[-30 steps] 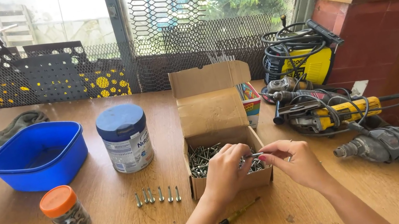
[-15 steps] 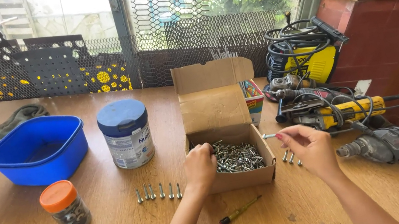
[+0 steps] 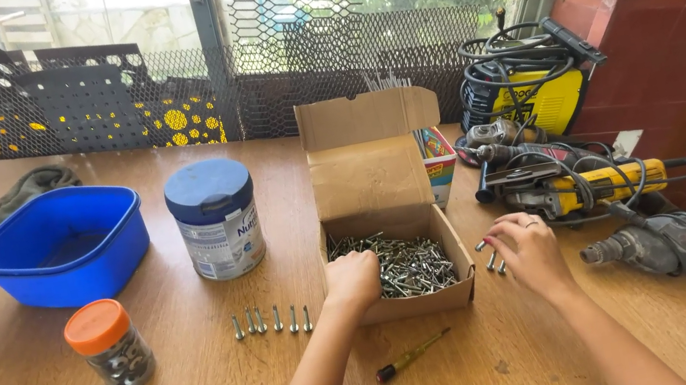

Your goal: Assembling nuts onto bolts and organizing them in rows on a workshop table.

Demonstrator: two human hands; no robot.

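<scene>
Landmark: open cardboard box (image 3: 384,213) of loose screws (image 3: 408,266); since half a second ago the left hand (image 3: 352,280) has gone from the box's near-left rim down into the pile, fingers curled, grip contents hidden; right hand (image 3: 530,251) has dropped to the table right of the box, fingertips loosely spread over a few laid-out screws (image 3: 492,262); upright screw row (image 3: 270,321) left of box unchanged.

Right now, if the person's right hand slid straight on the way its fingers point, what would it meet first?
The right hand points toward the few loose screws at its fingertips, then the cardboard box wall, though depth is unclear.
</scene>
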